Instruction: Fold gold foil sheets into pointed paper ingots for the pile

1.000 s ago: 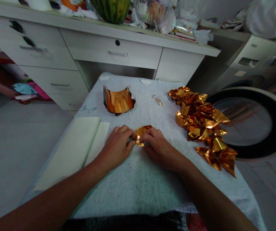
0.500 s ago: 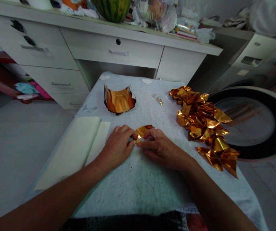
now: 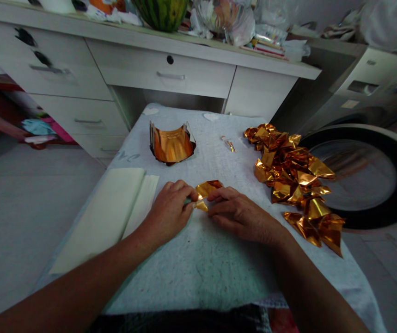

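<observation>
Left hand: fingertips pinched on the foil piece at its left end, probably to steady it.
Right hand: fingers and thumb apart, just right of the foil piece; contact unclear.
Foil piece: between both hands, seemingly so either can reach.
Curved foil sheets: far left on the cloth, perhaps within easy reach.
Foil pile: right, apparently set aside for working room.

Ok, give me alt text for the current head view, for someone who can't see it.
The left hand pinches a small gold foil piece over a pale cloth, the right hand partly open at its right edge. Beyond stands curved gold foil; folded foil shapes are heaped at right, pale paper lies at left.
</observation>
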Demonstrator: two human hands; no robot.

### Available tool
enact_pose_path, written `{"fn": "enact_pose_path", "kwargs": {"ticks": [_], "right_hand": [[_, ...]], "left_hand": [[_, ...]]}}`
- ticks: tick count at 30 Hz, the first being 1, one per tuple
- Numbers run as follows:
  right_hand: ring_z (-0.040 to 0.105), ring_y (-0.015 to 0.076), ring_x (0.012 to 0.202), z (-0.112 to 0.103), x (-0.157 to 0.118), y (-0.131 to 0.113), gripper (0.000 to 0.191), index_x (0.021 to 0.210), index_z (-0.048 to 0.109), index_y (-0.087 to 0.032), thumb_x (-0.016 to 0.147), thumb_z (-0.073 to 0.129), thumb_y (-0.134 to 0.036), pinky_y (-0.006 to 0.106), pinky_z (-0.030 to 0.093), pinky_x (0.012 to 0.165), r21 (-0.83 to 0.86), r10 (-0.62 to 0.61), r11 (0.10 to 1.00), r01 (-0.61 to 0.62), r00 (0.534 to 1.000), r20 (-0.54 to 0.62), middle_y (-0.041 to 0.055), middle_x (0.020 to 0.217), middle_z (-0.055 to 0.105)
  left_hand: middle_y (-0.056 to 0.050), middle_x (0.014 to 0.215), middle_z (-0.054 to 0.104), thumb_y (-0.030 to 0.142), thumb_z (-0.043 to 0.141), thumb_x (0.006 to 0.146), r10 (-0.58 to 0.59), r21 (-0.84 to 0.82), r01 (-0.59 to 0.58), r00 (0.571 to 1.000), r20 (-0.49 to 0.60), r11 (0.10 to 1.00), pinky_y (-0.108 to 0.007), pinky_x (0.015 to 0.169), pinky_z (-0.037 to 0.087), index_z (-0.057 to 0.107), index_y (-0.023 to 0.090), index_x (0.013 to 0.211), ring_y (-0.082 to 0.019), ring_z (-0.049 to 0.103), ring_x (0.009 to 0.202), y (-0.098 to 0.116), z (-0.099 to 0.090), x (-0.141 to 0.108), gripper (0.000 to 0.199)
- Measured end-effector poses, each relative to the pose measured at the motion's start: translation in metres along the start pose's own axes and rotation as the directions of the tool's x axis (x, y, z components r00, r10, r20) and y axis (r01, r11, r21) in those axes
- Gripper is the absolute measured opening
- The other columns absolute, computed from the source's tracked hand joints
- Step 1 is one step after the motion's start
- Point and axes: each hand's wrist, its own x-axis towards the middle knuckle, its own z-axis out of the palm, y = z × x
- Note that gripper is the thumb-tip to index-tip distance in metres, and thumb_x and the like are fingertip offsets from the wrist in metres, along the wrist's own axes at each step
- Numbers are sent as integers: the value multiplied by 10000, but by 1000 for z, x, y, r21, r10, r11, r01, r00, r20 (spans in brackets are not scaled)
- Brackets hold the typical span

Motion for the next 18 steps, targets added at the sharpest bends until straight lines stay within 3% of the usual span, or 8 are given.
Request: {"fn": "enact_pose_path", "kwargs": {"ticks": [4, 9, 18], "right_hand": [[549, 167, 850, 13, 6, 1, 118, 879, 604, -186, 866, 535, -91, 339, 465, 810, 36, 152, 988, -148, 976, -153, 31, 871, 595], [507, 197, 933, 35, 16, -1, 68, 830, 572, -183, 817, 627, -145, 364, 448, 833, 29, 325, 943, -331, 898, -296, 67, 980, 540], [485, 208, 952, 42, 24, -3, 117, 773, 569, -186, 784, 630, -87, 381, 422, 848, -4, 374, 919, -394, 875, -306, 63, 957, 536]], "left_hand": [[-32, 939, 598, 147, 555, 845, 5, -5, -5, 1000, -7, 1000, -382, 839, 413, 613, 207, 889, -230, 524, 940, 0, 0, -1, 94], [-31, 935, 593, 150, 554, 851, 14, 0, -14, 1000, -6, 1000, -382, 837, 414, 606, 208, 881, -230, 520, 940, 0, 0, -1, 83], [-30, 939, 599, 144, 553, 851, 5, 3, -5, 1000, 0, 1000, -389, 848, 415, 603, 208, 881, -228, 520, 939, 1, 0, 0, 87]]}}
